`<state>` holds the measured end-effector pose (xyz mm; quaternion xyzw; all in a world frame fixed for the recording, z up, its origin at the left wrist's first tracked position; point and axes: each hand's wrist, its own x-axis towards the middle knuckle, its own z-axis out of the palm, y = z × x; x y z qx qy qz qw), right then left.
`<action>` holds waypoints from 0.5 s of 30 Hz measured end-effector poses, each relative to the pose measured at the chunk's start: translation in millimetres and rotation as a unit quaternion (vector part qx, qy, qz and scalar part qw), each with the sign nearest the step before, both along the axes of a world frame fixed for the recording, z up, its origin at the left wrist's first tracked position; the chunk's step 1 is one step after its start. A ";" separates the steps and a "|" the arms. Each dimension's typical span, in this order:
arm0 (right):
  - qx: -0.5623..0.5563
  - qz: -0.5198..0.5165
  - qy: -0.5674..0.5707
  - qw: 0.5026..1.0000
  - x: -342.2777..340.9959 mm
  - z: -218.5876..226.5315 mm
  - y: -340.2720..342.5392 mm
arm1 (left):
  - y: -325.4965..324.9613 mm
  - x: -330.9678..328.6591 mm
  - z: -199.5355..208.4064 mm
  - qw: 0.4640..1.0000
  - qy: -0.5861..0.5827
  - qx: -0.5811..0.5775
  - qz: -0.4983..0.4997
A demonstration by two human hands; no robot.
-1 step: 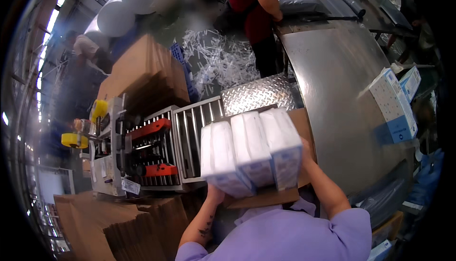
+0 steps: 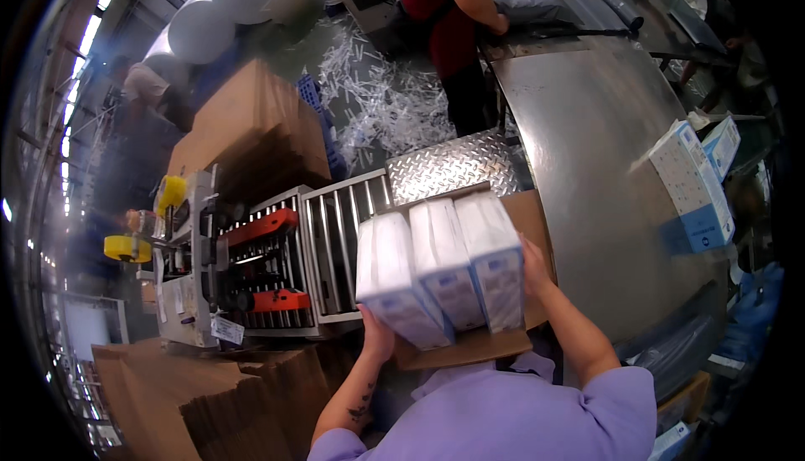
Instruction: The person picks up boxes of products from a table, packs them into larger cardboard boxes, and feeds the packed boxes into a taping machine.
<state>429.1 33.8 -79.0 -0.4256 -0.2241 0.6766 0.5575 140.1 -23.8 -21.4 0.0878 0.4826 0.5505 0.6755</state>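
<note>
Three white-and-blue packs [image 2: 440, 243] have shifted slightly, held between both half-curled hands [image 2: 378, 337] [image 2: 535, 270], now more fully visible.

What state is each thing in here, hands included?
White packs: three, side by side, held between both hands
Left hand: against the packs' left side
Right hand: against their right side
Carton: open, flaps out
Yellow rolls: mounted
Cardboard sheets: stacked
White strips: scattered loose

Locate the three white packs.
In the head view, slightly right of centre, the white packs are between the left hand and right hand, beside the brown cardboard flap.
</note>
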 end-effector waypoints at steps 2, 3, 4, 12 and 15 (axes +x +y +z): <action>0.069 -0.048 -0.052 0.995 -10.0 26.8 12.3 | 21.2 8.9 30.4 0.908 0.359 0.193 -0.093; 0.195 -0.013 -0.283 0.939 -6.4 43.4 22.2 | 29.6 8.9 40.6 0.796 0.519 0.281 -0.134; 0.309 0.023 -0.492 0.814 -1.4 61.0 33.9 | 40.7 12.5 52.2 0.646 0.655 0.355 -0.167; 0.302 0.391 -0.698 0.519 -46.9 49.5 97.8 | 126.3 49.6 -21.5 0.486 0.743 0.268 -0.374; 0.269 0.371 -0.702 0.546 -44.1 21.8 126.6 | 167.6 64.8 -19.5 0.472 0.728 0.113 -0.484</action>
